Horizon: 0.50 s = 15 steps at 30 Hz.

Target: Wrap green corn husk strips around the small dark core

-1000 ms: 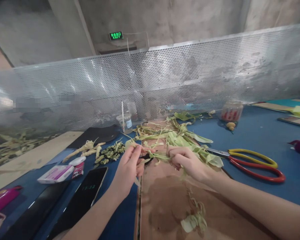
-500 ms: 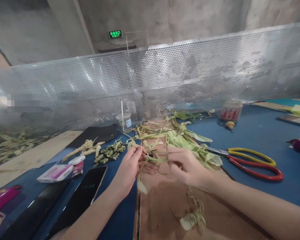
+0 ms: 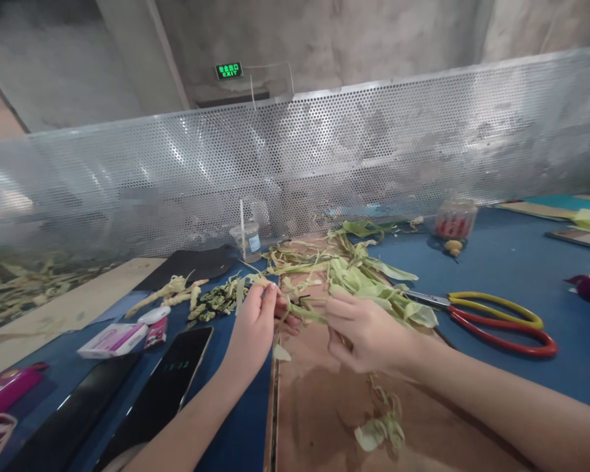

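A strip of green husk-like leaf [image 3: 307, 314] stretches between my two hands over the brown board [image 3: 314, 406]. My left hand [image 3: 258, 321] pinches its left end, with loose strips hanging below the fingers. Closed fingers of my right hand [image 3: 358, 328] grip the other end. Behind my hands lies a pile of pale green leaves [image 3: 354, 272]. A small knotted bundle of strips [image 3: 383, 429] rests on the board nearer to me.
Scissors [image 3: 496, 321] with yellow and red handles lie at the right. A clear jar [image 3: 455, 219] and a plastic cup [image 3: 246, 240] stand at the back. On the left are a phone [image 3: 162, 387], a small box [image 3: 113, 341] and dark braided pieces [image 3: 219, 299].
The fingers of my left hand have closed in a little on the strip, and the loose end below them has shifted. My right hand has moved slightly.
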Each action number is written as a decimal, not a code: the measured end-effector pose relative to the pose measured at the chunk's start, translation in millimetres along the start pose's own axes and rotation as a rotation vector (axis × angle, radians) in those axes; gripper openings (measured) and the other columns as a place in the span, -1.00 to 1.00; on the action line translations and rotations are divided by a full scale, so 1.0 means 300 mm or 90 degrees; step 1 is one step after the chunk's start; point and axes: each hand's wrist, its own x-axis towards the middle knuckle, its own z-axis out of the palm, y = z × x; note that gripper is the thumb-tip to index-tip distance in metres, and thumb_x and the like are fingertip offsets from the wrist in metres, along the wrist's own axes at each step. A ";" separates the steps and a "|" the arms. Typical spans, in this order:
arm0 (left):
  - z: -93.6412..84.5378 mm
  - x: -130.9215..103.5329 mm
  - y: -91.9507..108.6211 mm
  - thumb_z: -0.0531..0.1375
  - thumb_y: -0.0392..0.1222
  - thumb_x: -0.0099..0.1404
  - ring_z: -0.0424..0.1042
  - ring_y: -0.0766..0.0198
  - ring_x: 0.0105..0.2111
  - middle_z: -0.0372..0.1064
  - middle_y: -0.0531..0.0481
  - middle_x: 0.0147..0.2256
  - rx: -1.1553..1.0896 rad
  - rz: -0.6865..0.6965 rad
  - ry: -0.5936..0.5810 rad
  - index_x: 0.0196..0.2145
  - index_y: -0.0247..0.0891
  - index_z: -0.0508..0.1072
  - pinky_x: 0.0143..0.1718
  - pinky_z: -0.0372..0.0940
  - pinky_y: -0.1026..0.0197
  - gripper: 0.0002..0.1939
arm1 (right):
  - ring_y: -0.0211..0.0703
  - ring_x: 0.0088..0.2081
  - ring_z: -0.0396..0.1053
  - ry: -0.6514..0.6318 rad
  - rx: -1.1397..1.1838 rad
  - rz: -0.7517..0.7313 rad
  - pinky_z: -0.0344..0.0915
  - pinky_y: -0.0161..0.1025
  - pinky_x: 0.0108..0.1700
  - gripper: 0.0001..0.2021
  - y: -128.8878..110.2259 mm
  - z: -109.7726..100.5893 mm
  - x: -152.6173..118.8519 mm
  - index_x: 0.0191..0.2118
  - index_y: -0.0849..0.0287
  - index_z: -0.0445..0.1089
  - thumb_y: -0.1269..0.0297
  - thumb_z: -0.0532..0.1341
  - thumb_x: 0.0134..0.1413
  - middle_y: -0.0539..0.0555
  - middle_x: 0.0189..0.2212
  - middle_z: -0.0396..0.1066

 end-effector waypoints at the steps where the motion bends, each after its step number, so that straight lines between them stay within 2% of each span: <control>1: 0.001 0.001 -0.003 0.04 0.02 0.25 0.39 0.31 -0.61 0.29 0.08 -0.46 0.004 0.006 0.002 -0.40 -0.20 0.21 -0.64 0.29 0.26 -0.76 | -0.20 -0.48 0.03 -0.007 -0.006 -0.018 0.09 -0.28 -0.49 -0.84 -0.006 0.005 0.001 -0.59 0.21 0.25 0.47 0.01 -0.12 0.07 -0.55 0.16; 7: 0.001 0.008 -0.018 0.02 0.03 0.26 0.38 0.27 -0.54 0.37 0.04 -0.45 -0.049 -0.003 0.000 -0.42 -0.18 0.19 -0.65 0.22 0.29 -0.76 | -0.16 -0.41 0.05 -0.085 -0.038 -0.079 0.07 -0.23 -0.46 -0.90 -0.048 0.025 0.010 -0.52 0.22 0.27 0.40 0.04 -0.11 0.09 -0.49 0.19; 12: -0.003 0.010 -0.022 0.01 0.04 0.26 0.38 0.25 -0.52 0.38 0.03 -0.44 -0.043 0.008 0.005 -0.41 -0.17 0.18 -0.61 0.22 0.27 -0.75 | -0.17 -0.39 0.08 -0.130 -0.023 -0.056 0.11 -0.23 -0.42 -0.92 -0.045 0.018 0.010 -0.47 0.23 0.27 0.41 0.05 -0.14 0.10 -0.42 0.19; 15: -0.009 0.010 -0.028 -0.01 0.08 0.27 0.37 0.26 -0.51 0.36 0.03 -0.46 0.020 0.011 0.029 -0.41 -0.18 0.20 -0.54 0.23 0.27 -0.72 | -0.17 -0.39 0.07 -0.138 -0.006 -0.047 0.13 -0.22 -0.39 -0.93 -0.043 0.011 0.009 -0.50 0.23 0.27 0.41 0.06 -0.17 0.10 -0.41 0.18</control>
